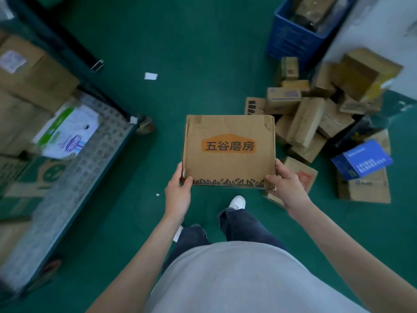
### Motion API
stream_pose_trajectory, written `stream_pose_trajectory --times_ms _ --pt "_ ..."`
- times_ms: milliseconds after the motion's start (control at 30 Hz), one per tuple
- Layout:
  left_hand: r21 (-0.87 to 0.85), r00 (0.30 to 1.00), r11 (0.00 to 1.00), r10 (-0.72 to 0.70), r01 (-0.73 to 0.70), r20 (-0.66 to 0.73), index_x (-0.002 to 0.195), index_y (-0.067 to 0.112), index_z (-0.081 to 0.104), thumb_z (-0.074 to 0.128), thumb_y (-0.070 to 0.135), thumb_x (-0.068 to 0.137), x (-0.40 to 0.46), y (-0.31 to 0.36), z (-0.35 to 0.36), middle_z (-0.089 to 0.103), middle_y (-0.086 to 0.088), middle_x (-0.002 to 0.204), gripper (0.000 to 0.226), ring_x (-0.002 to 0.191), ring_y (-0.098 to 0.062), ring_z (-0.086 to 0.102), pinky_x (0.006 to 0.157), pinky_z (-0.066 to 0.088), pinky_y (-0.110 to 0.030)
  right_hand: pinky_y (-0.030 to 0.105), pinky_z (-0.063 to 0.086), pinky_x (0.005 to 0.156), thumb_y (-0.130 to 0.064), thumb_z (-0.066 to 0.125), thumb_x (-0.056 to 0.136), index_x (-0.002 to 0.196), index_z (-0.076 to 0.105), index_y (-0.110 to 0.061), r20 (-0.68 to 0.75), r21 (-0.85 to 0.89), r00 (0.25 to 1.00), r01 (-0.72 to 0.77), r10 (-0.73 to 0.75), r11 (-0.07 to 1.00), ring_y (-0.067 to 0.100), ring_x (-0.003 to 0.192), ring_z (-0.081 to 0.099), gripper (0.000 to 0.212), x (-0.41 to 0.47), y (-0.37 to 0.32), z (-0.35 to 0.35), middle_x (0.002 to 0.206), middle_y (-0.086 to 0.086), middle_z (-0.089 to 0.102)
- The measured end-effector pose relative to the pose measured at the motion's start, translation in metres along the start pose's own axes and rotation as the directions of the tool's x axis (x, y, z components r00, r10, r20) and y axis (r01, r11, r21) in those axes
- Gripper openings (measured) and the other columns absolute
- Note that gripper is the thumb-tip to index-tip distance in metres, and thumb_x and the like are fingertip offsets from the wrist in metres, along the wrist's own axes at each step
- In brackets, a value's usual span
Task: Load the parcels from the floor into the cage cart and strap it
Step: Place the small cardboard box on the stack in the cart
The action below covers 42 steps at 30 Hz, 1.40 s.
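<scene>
Loading step: left hand [178, 193] and right hand [287, 188] grip near corners of printed box [229, 152], held above floor [198, 64]; next, likely swing left into cage cart [74, 177].

Your cage cart [67, 177] runs off the left edge, blurred; blue crate [297, 35] is cropped at the top edge.

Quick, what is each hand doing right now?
Left hand: grips the near left corner of the cardboard box.
Right hand: grips the box's near right corner.
</scene>
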State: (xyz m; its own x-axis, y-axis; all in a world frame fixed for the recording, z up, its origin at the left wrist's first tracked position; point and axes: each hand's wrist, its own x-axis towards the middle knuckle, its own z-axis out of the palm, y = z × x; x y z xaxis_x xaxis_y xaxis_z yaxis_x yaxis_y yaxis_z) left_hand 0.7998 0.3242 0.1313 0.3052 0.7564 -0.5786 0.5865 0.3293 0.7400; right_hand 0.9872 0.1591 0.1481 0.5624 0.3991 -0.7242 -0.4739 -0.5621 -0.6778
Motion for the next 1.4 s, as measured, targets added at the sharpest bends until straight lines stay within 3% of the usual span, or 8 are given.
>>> stream_pose_trajectory --times_ms 200,433,600,733,900,1133,1300,1400 --pt "-0.154 0.992 0.988 -0.031 0.012 -0.123 0.15 0.019 0.038 0.051 0.008 0.1 -0.019 -0.045 -0.094 0.046 0.009 0.146 0.053 0.128 0.001 0.042 0.108 0.026 -0.016 0.022 0.049 0.072 0.003 0.04 0.101 0.134 0.052 -0.037 0.121 -0.131 0.991 0.071 -0.056 0.989 0.008 0.092 0.061 0.053 -0.03 -0.004 0.095 0.119 -0.005 0.065" --pt "-0.315 0.961 0.949 -0.105 0.019 -0.257 0.149 0.021 0.04 0.048 0.008 0.101 -0.042 -0.106 -0.218 0.046 0.017 0.141 0.051 0.131 0.0 0.042 0.111 0.027 -0.019 0.009 0.048 0.057 0.001 0.043 0.101 0.118 0.052 -0.044 0.27 -0.259 0.958 0.169 -0.097 0.951 -0.008 0.073 0.065 0.05 -0.075 0.002 0.222 0.1 -0.022 0.065" --pt "-0.377 0.938 0.926 -0.121 -0.011 -0.324 0.148 0.027 0.042 0.047 0.008 0.102 -0.048 -0.139 -0.301 0.052 0.019 0.139 0.05 0.129 0.0 0.047 0.111 0.031 -0.021 0.013 0.048 0.062 0.001 0.043 0.099 0.125 0.057 -0.038 0.367 -0.328 0.922 0.252 -0.123 0.91 -0.008 0.073 0.065 0.049 -0.096 0.0 0.315 0.085 -0.032 0.067" --pt "-0.436 0.902 0.898 -0.14 -0.059 -0.409 0.149 0.026 0.04 0.045 0.007 0.102 -0.053 -0.15 -0.355 0.05 0.026 0.131 0.05 0.127 0.001 0.046 0.109 0.031 -0.02 0.019 0.05 0.071 -0.001 0.044 0.1 0.137 0.054 -0.033 0.446 -0.341 0.885 0.308 -0.136 0.888 -0.001 0.087 0.066 0.051 -0.11 -0.014 0.377 0.103 -0.026 0.066" --pt "-0.504 0.845 0.856 -0.185 -0.112 -0.501 0.15 0.024 0.039 0.046 0.008 0.102 -0.039 -0.159 -0.408 0.047 0.013 0.146 0.051 0.135 -0.005 0.043 0.114 0.029 -0.025 0.029 0.053 0.086 -0.001 0.043 0.1 0.142 0.049 -0.033 0.541 -0.358 0.826 0.397 -0.159 0.845 -0.004 0.089 0.064 0.054 -0.111 -0.046 0.451 0.108 -0.028 0.063" --pt "-0.542 0.777 0.821 -0.219 -0.18 -0.59 0.151 0.025 0.036 0.045 0.007 0.102 0.002 -0.145 -0.477 0.047 0.01 0.148 0.052 0.135 -0.007 0.043 0.11 0.03 -0.023 0.029 0.052 0.084 -0.001 0.042 0.099 0.129 0.052 -0.044 0.651 -0.343 0.739 0.493 -0.176 0.8 0.0 0.091 0.062 0.053 -0.093 -0.099 0.552 0.102 -0.026 0.065" --pt "-0.579 0.721 0.789 -0.279 -0.204 -0.634 0.152 0.025 0.034 0.044 0.008 0.103 0.043 -0.128 -0.522 0.048 0.012 0.143 0.053 0.104 0.002 0.055 0.086 0.041 -0.011 0.028 0.056 0.085 0.001 0.043 0.099 0.136 0.051 -0.038 0.718 -0.329 0.678 0.529 -0.158 0.782 0.004 0.1 0.065 0.054 -0.07 -0.142 0.621 0.117 -0.016 0.066" --pt "-0.594 0.678 0.771 -0.311 -0.231 -0.666 0.151 0.021 0.035 0.044 0.006 0.103 0.067 -0.112 -0.546 0.044 0.009 0.148 0.051 0.122 -0.002 0.046 0.1 0.037 -0.019 0.034 0.056 0.087 -0.002 0.046 0.099 0.139 0.052 -0.036 0.743 -0.331 0.65 0.562 -0.157 0.758 0.009 0.102 0.066 0.053 -0.055 -0.168 0.66 0.118 -0.017 0.067"
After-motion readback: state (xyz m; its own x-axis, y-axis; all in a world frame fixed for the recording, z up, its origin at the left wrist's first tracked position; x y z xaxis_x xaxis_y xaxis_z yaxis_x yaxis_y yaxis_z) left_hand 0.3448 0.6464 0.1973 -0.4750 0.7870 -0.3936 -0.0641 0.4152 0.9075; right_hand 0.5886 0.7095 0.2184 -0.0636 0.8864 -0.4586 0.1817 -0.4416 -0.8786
